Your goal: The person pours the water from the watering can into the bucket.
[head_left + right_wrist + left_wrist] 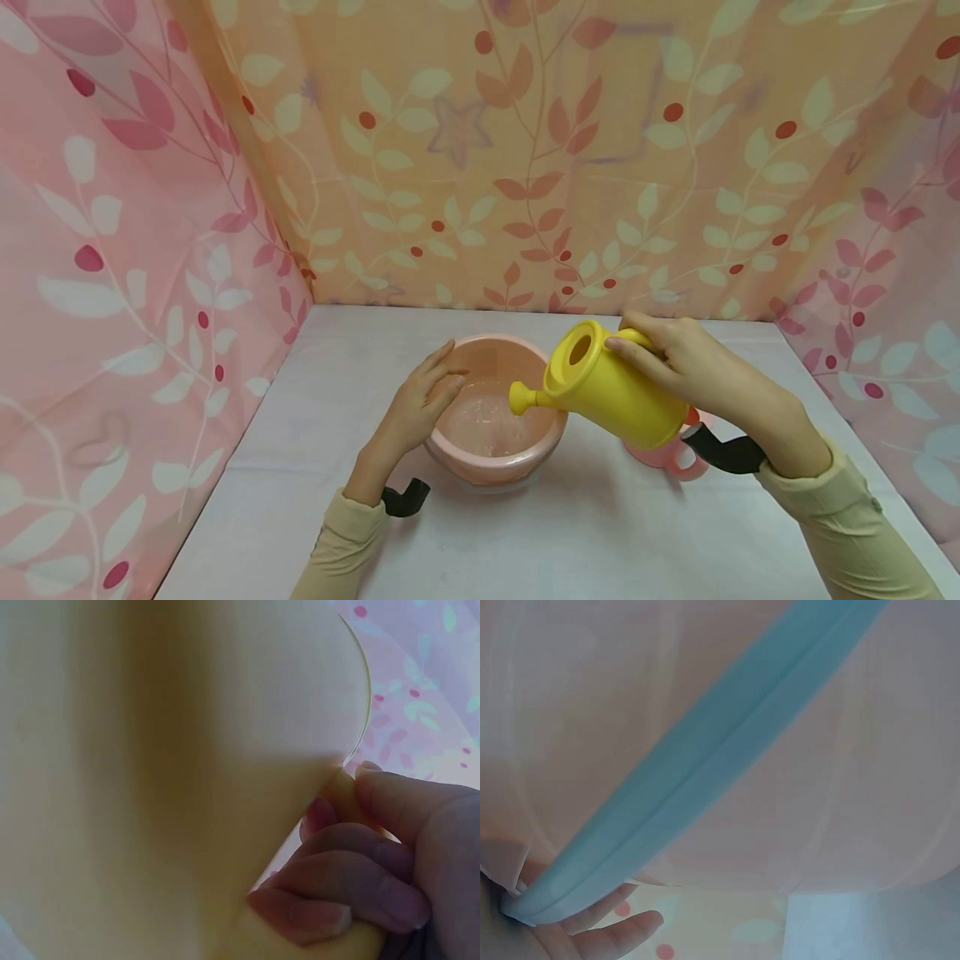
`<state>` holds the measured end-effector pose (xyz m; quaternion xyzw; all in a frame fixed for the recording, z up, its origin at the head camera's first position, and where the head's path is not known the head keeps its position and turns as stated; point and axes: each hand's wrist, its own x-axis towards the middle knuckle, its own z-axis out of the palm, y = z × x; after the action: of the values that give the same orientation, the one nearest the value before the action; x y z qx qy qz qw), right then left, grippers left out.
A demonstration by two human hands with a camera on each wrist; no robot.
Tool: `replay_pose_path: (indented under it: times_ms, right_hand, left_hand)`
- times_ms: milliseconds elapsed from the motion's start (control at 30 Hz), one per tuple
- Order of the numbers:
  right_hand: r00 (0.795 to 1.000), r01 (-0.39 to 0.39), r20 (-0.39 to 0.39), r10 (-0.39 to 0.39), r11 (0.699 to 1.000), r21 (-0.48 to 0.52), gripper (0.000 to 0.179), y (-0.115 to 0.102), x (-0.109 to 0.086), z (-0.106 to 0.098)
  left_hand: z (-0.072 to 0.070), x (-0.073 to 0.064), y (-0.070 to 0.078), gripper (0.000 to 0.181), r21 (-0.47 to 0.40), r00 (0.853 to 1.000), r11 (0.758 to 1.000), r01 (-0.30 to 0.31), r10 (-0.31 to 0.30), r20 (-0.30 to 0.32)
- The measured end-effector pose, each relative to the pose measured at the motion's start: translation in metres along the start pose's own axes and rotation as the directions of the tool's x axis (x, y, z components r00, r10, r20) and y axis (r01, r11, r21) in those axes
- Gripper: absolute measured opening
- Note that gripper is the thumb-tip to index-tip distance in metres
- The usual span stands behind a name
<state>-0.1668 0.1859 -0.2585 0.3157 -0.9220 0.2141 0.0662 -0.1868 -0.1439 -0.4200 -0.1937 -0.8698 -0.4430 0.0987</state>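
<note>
we have our right hand (681,354) curled round the handle of the yellow watering can (630,398), which we hold tilted so that its spout (527,398) reaches over the pink bowl (501,467). clear water (489,421) lies in the bowl, with small bubbles on its surface. our left hand (412,407) is at the bowl's left side, fingers loosely extended over the rim; we cannot quite tell how firmly it touches. a pink cup (649,455) stands partly hidden behind the can on the white table (262,467).
</note>
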Motion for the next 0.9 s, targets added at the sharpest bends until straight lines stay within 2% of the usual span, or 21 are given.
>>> replay_pose_path:
  times_ms: [233, 567, 900]
  right_hand:
    - [1.000, -0.005, -0.004, 0.005, 1.000, -0.002, 0.019, -0.0003, -0.0006, 0.0000]
    - [1.000, -0.004, 0.000, 0.004, 1.000, 0.002, 0.019, 0.0002, -0.0004, 0.0003]
    - [1.000, 0.006, -0.012, -0.006, 1.000, 0.001, 0.017, 0.0006, -0.0006, 0.0010]
  left_hand:
    - [0.0007, 0.0006, -0.0003, 0.030, -0.003, 1.000, 1.000, -0.007, 0.007, 0.000]
    - [0.0000, 0.0000, 0.0002, 0.033, 0.000, 1.000, 1.000, -0.014, 0.014, -0.002]
    - [-0.0004, -0.0004, 0.0010, 0.029, -0.004, 1.000, 1.000, -0.020, 0.020, -0.009]
